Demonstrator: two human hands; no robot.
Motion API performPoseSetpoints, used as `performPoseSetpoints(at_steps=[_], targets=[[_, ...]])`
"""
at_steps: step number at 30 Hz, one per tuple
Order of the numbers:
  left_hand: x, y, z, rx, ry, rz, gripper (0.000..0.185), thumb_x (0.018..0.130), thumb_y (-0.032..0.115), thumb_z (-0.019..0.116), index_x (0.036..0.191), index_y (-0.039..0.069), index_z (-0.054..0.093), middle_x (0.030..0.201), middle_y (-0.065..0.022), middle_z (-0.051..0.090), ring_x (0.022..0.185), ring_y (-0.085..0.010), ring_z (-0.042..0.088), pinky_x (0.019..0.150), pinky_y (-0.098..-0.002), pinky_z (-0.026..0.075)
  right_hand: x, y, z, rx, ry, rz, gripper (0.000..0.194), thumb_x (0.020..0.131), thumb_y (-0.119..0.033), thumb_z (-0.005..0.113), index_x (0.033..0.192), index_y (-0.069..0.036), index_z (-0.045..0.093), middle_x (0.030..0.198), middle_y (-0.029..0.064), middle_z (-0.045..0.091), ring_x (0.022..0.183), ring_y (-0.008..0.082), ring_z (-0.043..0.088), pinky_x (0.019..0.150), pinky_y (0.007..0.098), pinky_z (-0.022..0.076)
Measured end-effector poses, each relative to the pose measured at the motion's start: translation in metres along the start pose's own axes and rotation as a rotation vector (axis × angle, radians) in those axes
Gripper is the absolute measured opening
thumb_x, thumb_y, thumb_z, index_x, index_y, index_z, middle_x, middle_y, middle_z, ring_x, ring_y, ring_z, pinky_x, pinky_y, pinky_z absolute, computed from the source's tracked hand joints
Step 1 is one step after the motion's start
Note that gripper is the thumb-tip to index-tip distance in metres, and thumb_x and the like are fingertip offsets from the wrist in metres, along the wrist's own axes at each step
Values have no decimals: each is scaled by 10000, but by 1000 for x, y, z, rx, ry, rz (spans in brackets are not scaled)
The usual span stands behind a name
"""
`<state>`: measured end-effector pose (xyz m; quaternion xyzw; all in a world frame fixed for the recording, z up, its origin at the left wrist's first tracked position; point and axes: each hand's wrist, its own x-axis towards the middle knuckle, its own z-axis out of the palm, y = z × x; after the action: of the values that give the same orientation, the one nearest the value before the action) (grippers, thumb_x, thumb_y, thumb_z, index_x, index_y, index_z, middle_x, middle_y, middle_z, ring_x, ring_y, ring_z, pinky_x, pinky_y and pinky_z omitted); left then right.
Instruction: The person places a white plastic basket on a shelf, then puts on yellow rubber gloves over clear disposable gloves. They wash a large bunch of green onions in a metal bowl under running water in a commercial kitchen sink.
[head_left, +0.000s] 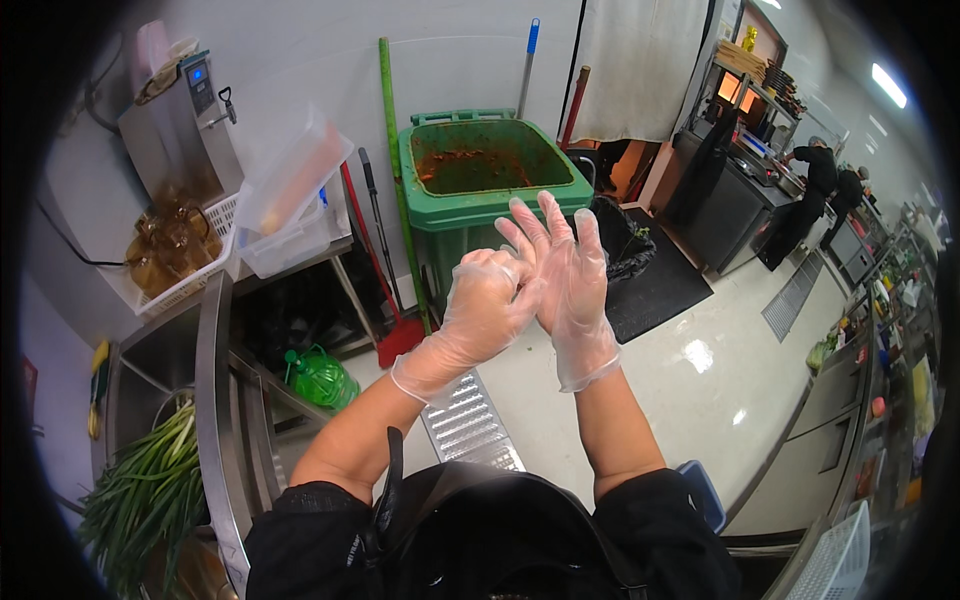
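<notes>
Both of my hands are raised in front of me in thin, clear plastic gloves. My left hand (484, 300) has its fingers curled against the left side of my right hand, gripping the glove there; the exact pinch is partly hidden. My right hand (574, 277) holds nothing, its fingers spread and pointing up. The loose right glove (589, 360) ends at the wrist. Behind my fingertips stands a green wheeled bin (495, 206), open at the top, with reddish-brown food residue on its inside walls.
Green onions (150, 495) lie in the steel sink (214, 420) on my left. A white basket (184, 259) of brown pitchers stands near a plastic tub (285, 247). A red broom (397, 337) and a green jug (322, 379) are below. Two people (810, 180) work at the far right counters.
</notes>
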<state>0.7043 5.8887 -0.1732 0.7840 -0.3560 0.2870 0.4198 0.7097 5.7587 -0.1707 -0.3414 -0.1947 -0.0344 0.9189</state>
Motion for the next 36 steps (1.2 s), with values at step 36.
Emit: performPoseSetpoints(at_steps=[36], targets=[[-6,-4,-11,172,19,27,125,843,152,664,828,32,696,903,-107,646,923,-312,565,901,-440,390,-11,23,-6,-2531,-569,-441,632,951,-462,531,1529,-231,420,1611,120,343,1515,446,204,1203,644,37]])
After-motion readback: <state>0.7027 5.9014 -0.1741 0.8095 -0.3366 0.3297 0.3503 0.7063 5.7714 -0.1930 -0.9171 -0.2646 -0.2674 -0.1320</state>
